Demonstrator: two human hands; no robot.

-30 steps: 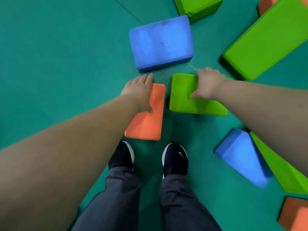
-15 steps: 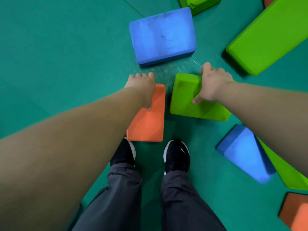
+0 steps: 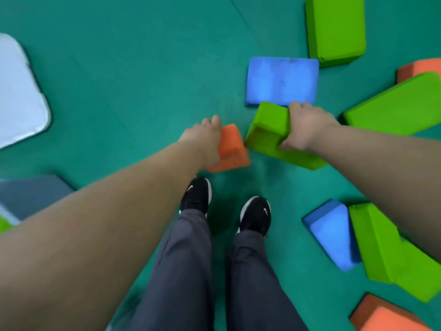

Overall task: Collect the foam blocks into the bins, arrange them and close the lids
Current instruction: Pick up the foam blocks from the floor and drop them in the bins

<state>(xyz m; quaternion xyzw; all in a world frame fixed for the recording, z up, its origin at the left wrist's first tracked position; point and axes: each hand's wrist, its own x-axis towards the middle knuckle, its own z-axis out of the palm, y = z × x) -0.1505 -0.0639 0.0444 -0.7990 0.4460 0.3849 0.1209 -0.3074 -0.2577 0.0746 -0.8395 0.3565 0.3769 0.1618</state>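
My left hand (image 3: 205, 139) grips an orange foam block (image 3: 230, 149) and holds it tilted above the green floor. My right hand (image 3: 303, 127) grips a green foam block (image 3: 267, 132) by its far edge, thumb on the near face, and the block is lifted and tilted. The two blocks nearly touch at their corners. A pale lid (image 3: 19, 91) lies at the left edge. A grey bin corner (image 3: 31, 194) shows at the lower left, its inside mostly out of view.
Loose blocks lie on the floor: a blue one (image 3: 281, 81) just beyond my hands, green ones (image 3: 334, 29) (image 3: 396, 108) (image 3: 391, 249) at the right, a blue wedge (image 3: 334, 232), and orange ones (image 3: 386, 316) (image 3: 417, 68). My two shoes (image 3: 196, 194) (image 3: 256, 213) stand below the hands.
Both blocks have come up off the floor, tilted in my hands. The view has swung left, bringing the pale lid and the grey bin corner into sight.
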